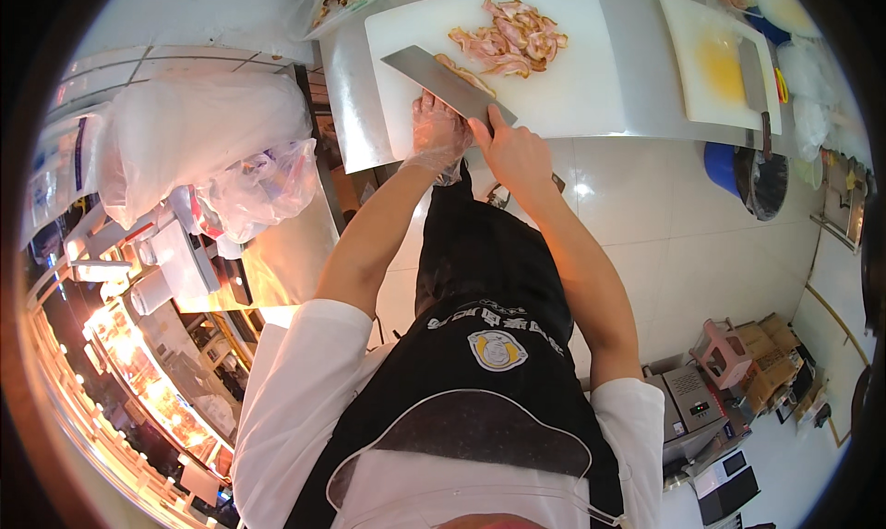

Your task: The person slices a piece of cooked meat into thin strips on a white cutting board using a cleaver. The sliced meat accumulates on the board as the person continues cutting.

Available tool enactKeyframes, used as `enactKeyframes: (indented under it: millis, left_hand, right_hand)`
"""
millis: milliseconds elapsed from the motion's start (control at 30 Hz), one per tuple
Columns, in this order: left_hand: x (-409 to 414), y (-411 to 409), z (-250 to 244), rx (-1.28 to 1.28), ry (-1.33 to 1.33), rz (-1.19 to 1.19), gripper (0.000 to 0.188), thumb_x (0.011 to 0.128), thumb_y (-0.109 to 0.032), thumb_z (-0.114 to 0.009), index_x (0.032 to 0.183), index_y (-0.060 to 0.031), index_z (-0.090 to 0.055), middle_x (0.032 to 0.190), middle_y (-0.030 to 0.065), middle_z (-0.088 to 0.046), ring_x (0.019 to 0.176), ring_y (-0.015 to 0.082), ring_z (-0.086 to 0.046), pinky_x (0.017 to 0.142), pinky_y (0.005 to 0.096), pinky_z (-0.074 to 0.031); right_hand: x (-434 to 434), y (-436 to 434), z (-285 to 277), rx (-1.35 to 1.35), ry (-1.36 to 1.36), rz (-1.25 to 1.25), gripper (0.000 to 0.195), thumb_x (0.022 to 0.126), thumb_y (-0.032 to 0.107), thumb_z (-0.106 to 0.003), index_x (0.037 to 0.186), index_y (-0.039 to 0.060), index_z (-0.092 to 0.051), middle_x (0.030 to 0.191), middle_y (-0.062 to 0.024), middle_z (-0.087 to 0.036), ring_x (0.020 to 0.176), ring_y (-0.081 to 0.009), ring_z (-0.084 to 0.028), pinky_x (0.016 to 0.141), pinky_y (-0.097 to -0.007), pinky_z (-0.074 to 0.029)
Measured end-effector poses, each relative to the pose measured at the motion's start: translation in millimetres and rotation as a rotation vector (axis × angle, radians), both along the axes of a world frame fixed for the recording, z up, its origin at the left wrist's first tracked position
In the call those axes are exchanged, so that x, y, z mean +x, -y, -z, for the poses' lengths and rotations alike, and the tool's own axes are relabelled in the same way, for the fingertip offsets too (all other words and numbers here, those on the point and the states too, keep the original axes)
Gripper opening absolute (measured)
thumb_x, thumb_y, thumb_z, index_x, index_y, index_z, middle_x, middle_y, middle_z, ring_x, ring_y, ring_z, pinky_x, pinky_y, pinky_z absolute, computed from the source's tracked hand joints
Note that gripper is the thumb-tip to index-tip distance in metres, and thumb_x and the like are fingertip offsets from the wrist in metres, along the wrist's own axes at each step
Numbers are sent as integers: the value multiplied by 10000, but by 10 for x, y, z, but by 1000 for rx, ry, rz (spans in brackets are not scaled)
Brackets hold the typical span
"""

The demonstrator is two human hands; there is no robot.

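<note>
My right hand (516,151) grips a broad steel cleaver (443,82) low on its blade, with thumb and index finger against the flat metal. The blade lies slantwise over the near left part of a white cutting board (581,103). My left hand (439,131), in a clear plastic glove, sits at the near side of the blade with its fingers bent. Whether it holds anything is hidden by the glove and blade. Just beyond the blade a thin strip of meat (474,80) lies along it. A loose pile of sliced, brown-edged pink meat (516,41) rests farther back on the board.
The steel table (644,106) carries a second white board (699,72) with a yellow stain and a dark-handled knife (753,79). A bagged food container (349,3) stands at the back left. Plastic bags (208,141) crowd the left counter. Below right is a lined bin (761,183).
</note>
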State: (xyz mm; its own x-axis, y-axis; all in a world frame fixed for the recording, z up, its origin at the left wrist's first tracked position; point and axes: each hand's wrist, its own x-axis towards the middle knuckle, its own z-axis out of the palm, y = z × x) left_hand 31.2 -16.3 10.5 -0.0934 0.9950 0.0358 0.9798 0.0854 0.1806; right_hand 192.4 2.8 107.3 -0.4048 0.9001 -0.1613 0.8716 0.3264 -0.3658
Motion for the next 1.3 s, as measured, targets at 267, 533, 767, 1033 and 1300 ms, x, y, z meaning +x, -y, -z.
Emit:
enactKeyframes:
  millis: [267, 533, 767, 1033, 1300]
  left_hand:
    - [25, 15, -118, -41, 2, 20, 560, 835, -374, -655, 1306, -78, -590, 1347, 171, -534, 1292, 382, -444, 1014, 489, -366]
    - [6, 54, -34, 15, 45, 1, 481, 830, -316, -662, 1229, -50, -626, 1318, 162, -561, 1284, 386, -477, 1028, 524, -373]
    - [14, 49, -9, 217, 141, 14, 559, 772, -256, -706, 1272, -38, -584, 1315, 148, -546, 1286, 365, -462, 1019, 509, -373]
    - [24, -13, -28, 360, 197, 20, 460, 791, -173, -646, 1229, -39, -600, 1284, 135, -587, 1264, 371, -492, 1006, 519, -388]
    - [-24, 44, 37, 60, 19, 5, 497, 810, -353, -652, 1226, -82, -638, 1281, 113, -594, 1252, 332, -486, 1014, 515, -343]
  right_hand:
    - [88, 69, -12, -57, 18, 25, 575, 1013, 566, -467, 1335, 107, -592, 591, -186, -642, 565, -392, -666, 513, -481, -529]
    - [196, 5, 25, -108, 10, -21, 564, 1003, 591, -455, 1297, 127, -587, 613, -174, -665, 565, -388, -676, 509, -470, -539]
    - [-313, -365, 94, -132, -78, -26, 569, 1025, 570, -416, 1305, 123, -629, 722, -227, -685, 702, -434, -689, 637, -513, -554]
    - [-237, -981, 84, -204, -310, -6, 573, 1014, 592, -396, 1075, 123, -719, 879, -202, -717, 867, -440, -676, 769, -502, -544]
    - [391, 23, -270, -3, -68, -50, 482, 999, 535, -511, 1216, 147, -697, 637, -200, -657, 575, -407, -652, 538, -490, -532]
